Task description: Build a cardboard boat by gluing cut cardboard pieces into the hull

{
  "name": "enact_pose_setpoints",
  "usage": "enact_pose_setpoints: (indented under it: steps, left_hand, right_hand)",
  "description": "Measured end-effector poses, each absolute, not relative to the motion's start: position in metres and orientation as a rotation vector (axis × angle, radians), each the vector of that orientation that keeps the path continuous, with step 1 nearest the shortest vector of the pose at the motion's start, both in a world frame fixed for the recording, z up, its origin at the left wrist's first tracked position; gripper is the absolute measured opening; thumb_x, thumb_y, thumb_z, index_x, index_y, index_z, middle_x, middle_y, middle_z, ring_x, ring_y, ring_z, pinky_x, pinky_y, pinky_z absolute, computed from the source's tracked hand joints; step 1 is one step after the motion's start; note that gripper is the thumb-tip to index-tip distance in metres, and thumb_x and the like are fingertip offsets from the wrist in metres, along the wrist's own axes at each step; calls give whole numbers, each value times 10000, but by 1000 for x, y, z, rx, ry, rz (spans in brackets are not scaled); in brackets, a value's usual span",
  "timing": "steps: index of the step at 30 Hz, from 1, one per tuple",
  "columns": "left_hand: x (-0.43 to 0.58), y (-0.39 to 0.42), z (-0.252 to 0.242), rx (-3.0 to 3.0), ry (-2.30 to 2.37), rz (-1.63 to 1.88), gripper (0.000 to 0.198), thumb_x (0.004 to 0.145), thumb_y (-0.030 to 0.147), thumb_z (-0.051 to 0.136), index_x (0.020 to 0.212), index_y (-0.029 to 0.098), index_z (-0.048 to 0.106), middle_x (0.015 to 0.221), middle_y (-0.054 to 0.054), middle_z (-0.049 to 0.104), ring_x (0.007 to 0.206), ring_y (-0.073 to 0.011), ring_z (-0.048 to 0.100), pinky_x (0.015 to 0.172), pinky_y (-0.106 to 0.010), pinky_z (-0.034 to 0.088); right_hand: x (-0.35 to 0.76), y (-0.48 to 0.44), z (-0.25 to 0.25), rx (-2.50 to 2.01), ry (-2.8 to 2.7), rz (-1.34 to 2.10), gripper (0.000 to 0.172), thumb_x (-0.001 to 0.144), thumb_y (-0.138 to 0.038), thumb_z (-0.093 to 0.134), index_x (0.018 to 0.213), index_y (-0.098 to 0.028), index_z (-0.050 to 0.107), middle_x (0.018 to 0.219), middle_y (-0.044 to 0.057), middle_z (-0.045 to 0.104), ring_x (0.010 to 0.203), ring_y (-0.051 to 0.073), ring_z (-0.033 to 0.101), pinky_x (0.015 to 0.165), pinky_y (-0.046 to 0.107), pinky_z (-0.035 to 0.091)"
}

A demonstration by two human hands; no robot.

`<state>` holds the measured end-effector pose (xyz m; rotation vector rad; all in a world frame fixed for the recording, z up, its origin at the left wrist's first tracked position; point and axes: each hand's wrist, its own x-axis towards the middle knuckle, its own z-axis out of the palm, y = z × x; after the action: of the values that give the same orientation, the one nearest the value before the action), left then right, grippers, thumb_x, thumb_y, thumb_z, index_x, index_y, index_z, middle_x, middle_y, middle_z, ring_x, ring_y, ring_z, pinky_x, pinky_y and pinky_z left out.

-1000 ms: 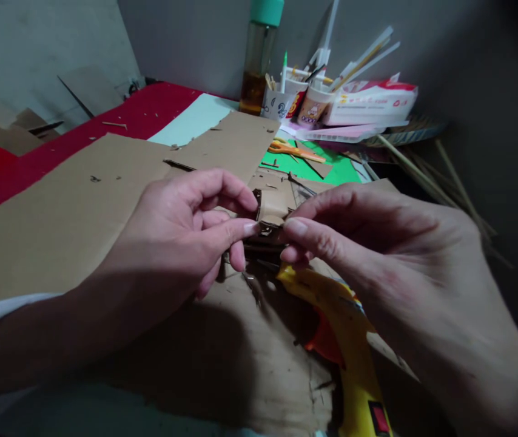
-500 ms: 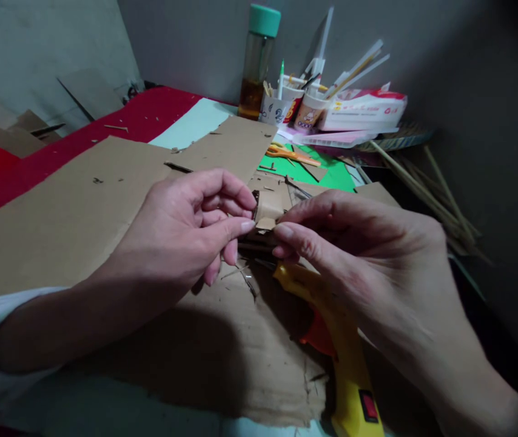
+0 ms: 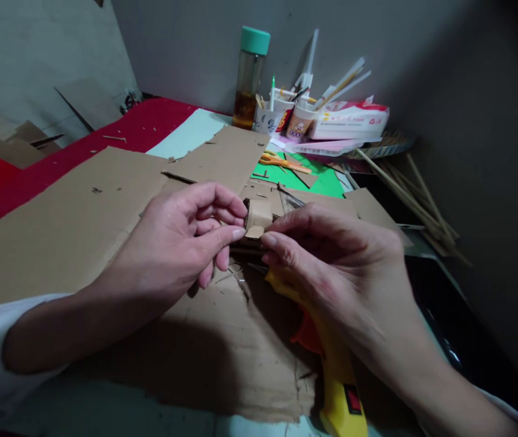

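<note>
Left hand [image 3: 181, 237]: pinching the folded cardboard piece [image 3: 259, 212] at left
Right hand [image 3: 343, 261]: gripping its right side
Yellow glue gun [image 3: 334, 367]: lying just beneath

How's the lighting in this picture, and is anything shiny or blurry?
Head view: dim overall, the far right fading to near black; head view: a broad shadow across the cardboard sheet below the left hand; head view: a small glint on the dark surface at lower right; head view: the white packet's small print is too soft to read.
</note>
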<state>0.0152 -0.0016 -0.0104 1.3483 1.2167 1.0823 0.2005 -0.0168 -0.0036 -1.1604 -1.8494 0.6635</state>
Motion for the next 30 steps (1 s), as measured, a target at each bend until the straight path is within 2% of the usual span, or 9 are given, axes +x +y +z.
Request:
enact_pose_setpoints:
  steps: [7, 9, 13, 19, 22, 25, 30]
  left_hand:
    - [14, -2, -10, 1365, 1196, 1027, 93, 807, 240, 695, 882, 204, 652, 513, 50, 573, 371, -119, 525, 285, -177, 420]
    - [13, -3, -10, 1396, 1204, 1060, 106, 809, 220, 701, 906, 203, 663, 644, 34, 633, 426, -107, 570, 311, -168, 433]
    - [10, -8, -12, 1585, 1233, 1161, 95, 845, 193, 694, 937, 216, 694, 914, 11, 700, 544, -63, 617, 487, -163, 513]
    - [5, -13, -15, 1774, 1330, 1167, 160, 870, 257, 700, 1029, 244, 715, 722, 26, 691, 553, -115, 625, 483, -203, 477]
    - [5, -11, -18, 1802, 1302, 1160, 203, 883, 255, 691, 1085, 255, 713, 853, -3, 747, 591, -121, 652, 513, -220, 497]
    - [5, -9, -20, 1841, 1317, 1131, 237, 892, 265, 687, 1129, 265, 711, 865, -3, 746, 575, -116, 624, 519, -226, 492]
    - [5, -7, -17, 1832, 1344, 1090, 215, 893, 304, 693, 1100, 250, 706, 993, -32, 752, 644, -124, 616, 550, -227, 509]
  right_hand:
    - [203, -17, -7, -1184, -1845, 704, 121, 952, -195, 670, 848, -210, 728, 717, -27, 723, 617, 132, 670, 574, 244, 485]
    - [204, -15, -8, -1176, -1821, 749, 110, 951, -202, 670, 858, -216, 726, 734, -29, 730, 631, 136, 681, 600, 253, 501]
    - [205, -9, -9, -1182, -1785, 830, 98, 944, -214, 679, 859, -210, 728, 774, -12, 746, 676, 156, 702, 636, 271, 524]
    - [206, -5, -10, -1165, -1761, 893, 103, 936, -215, 673, 848, -186, 719, 763, 7, 732, 690, 165, 693, 646, 280, 519]
    - [207, -4, -11, -1142, -1774, 883, 108, 950, -230, 661, 868, -187, 717, 783, 5, 724, 709, 160, 681, 660, 277, 514]
    - [209, -3, -12, -1135, -1798, 857, 105, 958, -218, 653, 880, -185, 715, 780, -1, 718, 706, 149, 664, 658, 268, 502]
    - [210, -1, -9, -1143, -1805, 840, 105, 953, -168, 631, 891, -173, 716, 809, 15, 735, 752, 158, 669, 682, 268, 493]
